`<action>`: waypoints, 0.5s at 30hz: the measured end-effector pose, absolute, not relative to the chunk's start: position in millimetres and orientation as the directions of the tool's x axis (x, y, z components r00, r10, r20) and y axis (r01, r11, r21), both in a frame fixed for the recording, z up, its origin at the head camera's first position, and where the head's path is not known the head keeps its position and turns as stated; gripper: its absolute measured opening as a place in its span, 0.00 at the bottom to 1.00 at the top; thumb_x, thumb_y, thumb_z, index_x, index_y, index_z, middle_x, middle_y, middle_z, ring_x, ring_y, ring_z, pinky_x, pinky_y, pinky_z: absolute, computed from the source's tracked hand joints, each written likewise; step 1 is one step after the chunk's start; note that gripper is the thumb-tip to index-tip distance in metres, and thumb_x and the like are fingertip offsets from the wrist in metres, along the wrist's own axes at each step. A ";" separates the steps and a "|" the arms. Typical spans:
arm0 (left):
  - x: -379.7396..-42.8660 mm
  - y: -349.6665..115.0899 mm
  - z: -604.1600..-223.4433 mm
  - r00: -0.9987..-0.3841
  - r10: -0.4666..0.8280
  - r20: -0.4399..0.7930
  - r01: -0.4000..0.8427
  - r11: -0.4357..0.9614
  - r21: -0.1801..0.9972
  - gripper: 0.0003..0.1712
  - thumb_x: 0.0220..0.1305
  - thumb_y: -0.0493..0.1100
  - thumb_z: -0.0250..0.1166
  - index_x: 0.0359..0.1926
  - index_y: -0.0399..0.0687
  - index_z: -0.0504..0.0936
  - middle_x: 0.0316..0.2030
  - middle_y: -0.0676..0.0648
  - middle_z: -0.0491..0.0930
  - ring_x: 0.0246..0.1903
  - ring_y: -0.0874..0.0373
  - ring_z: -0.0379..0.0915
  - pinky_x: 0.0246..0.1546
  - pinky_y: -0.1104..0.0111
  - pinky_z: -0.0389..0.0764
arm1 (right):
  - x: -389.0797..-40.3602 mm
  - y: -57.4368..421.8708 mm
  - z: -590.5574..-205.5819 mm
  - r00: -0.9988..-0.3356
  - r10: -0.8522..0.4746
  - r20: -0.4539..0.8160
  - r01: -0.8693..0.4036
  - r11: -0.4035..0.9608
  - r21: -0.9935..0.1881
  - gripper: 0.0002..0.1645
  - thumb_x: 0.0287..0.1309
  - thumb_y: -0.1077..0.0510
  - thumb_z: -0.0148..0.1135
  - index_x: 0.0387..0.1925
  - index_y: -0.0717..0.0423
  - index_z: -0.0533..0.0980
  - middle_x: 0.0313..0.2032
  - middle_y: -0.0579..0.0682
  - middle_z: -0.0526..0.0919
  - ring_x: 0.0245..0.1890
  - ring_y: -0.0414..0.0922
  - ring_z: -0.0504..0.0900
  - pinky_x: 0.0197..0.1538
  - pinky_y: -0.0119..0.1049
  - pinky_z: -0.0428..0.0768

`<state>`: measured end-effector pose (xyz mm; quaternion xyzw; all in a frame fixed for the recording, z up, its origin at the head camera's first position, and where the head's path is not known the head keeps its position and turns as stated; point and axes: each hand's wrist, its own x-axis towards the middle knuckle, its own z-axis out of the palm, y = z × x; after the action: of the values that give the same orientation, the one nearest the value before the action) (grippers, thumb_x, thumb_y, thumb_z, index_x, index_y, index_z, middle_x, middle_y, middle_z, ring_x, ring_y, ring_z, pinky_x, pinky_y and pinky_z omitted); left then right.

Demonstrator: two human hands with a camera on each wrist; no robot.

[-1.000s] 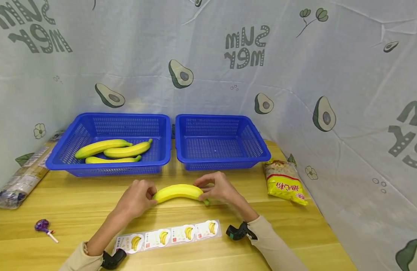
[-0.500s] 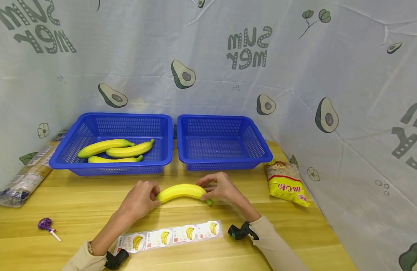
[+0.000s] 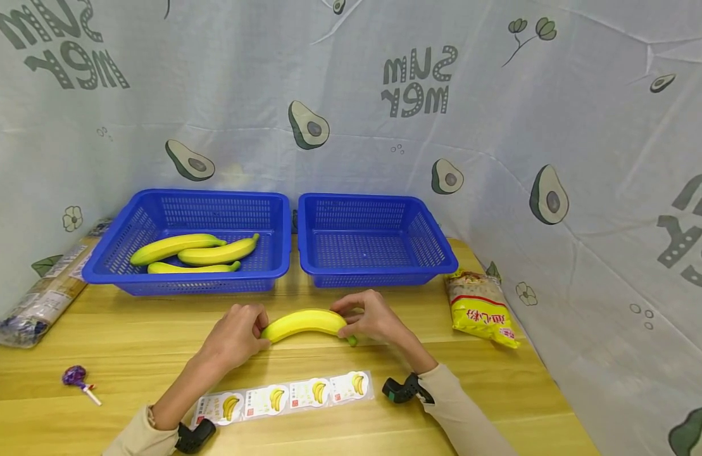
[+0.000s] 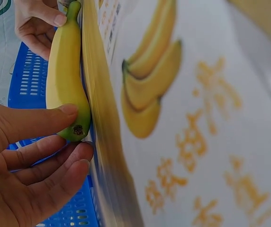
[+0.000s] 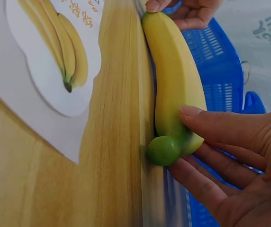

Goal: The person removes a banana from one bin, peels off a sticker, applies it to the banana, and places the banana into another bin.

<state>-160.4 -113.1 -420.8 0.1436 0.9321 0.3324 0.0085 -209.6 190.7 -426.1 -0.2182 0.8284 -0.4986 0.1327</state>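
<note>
The bench (image 3: 328,437) was pale yellow wood with a lengthwise grain, backed and flanked on the right by a whitish cloth (image 3: 231,63) printed with avocados, flowers and grey lettering, creased in places. Near its front edge lay a clear strip of stickers (image 3: 285,399), each bearing a banana picture. Just beyond it, a banana (image 3: 304,323) lay crosswise, on the bench or barely above it; I could not tell which. The fingers of the left hand (image 3: 235,337) pinched its blunt end; those of the right hand (image 3: 372,318) pinched it near the green stem. Behind stood two blue baskets side by side, the left basket (image 3: 185,280) holding three more bananas (image 3: 213,253), the right basket (image 3: 379,272) beside it. A yellow packet (image 3: 480,310) rested at the right, a long wrapped package (image 3: 49,294) and a purple lollipop (image 3: 75,376) at the left.
</note>
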 end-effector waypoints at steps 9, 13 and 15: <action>-158.9 -113.8 -416.4 -0.962 0.262 0.072 0.250 0.752 0.610 0.19 0.50 0.33 0.86 0.36 0.42 0.82 0.29 0.48 0.79 0.30 0.56 0.73 0.32 0.62 0.78 | -208.8 189.4 -423.9 -0.868 -0.497 -0.016 -0.222 0.416 -0.882 0.28 0.50 0.79 0.79 0.55 0.71 0.84 0.54 0.64 0.87 0.57 0.60 0.86 0.58 0.43 0.89; -156.7 -110.7 -415.2 -0.954 0.256 0.156 0.298 0.749 0.592 0.21 0.50 0.33 0.86 0.41 0.39 0.84 0.35 0.46 0.81 0.36 0.51 0.76 0.37 0.57 0.83 | -208.8 190.7 -423.2 -0.866 -0.500 -0.005 -0.224 0.397 -0.890 0.27 0.52 0.78 0.78 0.56 0.72 0.83 0.55 0.66 0.87 0.58 0.63 0.86 0.57 0.44 0.89; -154.7 -106.7 -414.9 -0.937 0.267 0.227 0.350 0.735 0.581 0.22 0.51 0.33 0.86 0.44 0.38 0.85 0.40 0.45 0.83 0.42 0.48 0.79 0.43 0.54 0.85 | -208.7 191.6 -422.1 -0.859 -0.512 0.015 -0.244 0.383 -0.891 0.27 0.54 0.77 0.78 0.57 0.74 0.82 0.55 0.68 0.86 0.57 0.65 0.87 0.57 0.46 0.89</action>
<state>-154.7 -106.7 -414.9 0.1660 0.9292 0.3240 -0.0645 -208.7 191.6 -422.1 -0.2301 0.8210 -0.5055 0.1323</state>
